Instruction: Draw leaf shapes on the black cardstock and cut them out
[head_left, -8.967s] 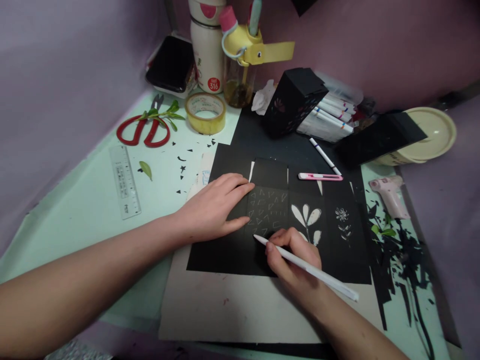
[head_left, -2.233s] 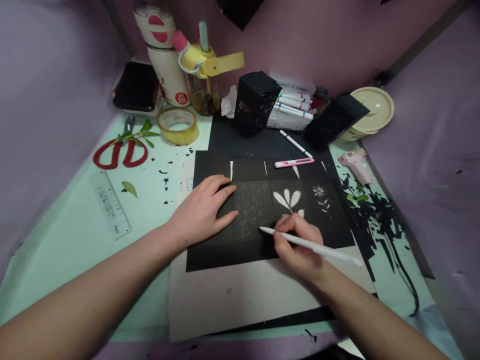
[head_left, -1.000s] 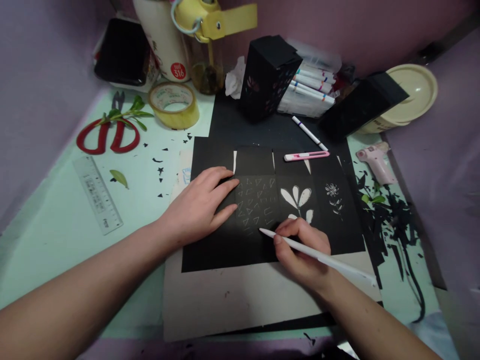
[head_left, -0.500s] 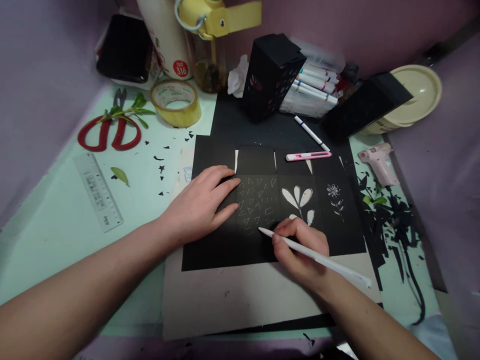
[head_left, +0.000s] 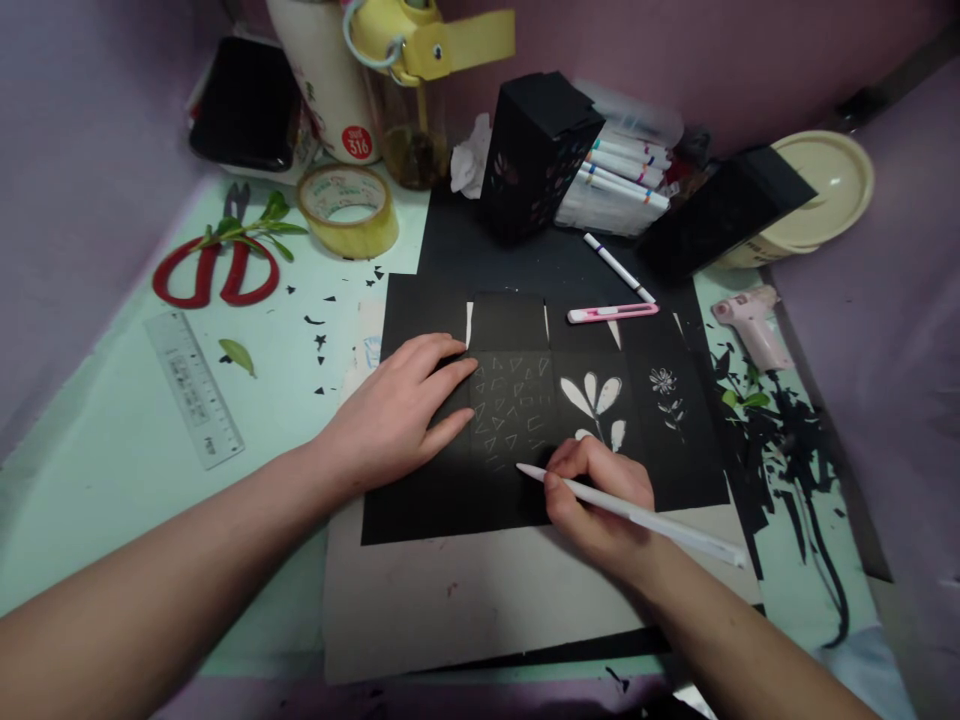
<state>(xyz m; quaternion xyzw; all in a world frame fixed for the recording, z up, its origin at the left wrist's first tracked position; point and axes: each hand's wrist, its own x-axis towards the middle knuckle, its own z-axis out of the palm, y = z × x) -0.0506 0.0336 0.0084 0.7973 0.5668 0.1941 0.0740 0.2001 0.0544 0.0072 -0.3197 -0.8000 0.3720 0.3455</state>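
Two hands at work: left hand (head_left: 397, 415) flat, fingers spread, pinning black folded card sheet (head_left: 679, 460); right hand (head_left: 600, 495) pinches white pencil (head_left: 637, 515). Judgement: keep sheet pinned, strokes light inside panel.

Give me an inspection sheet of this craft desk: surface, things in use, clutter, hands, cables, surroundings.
Surface: pale green table, grey board on it.
Job's things: black paper with cut leaf shapes; white pen.
Clutter: red scissors, ruler, tape roll, pink knife, glue gun, black scraps.
Hands: left hand flat on paper; right hand grips pen.
Cables: nothing seen.
Surroundings: purple walls.
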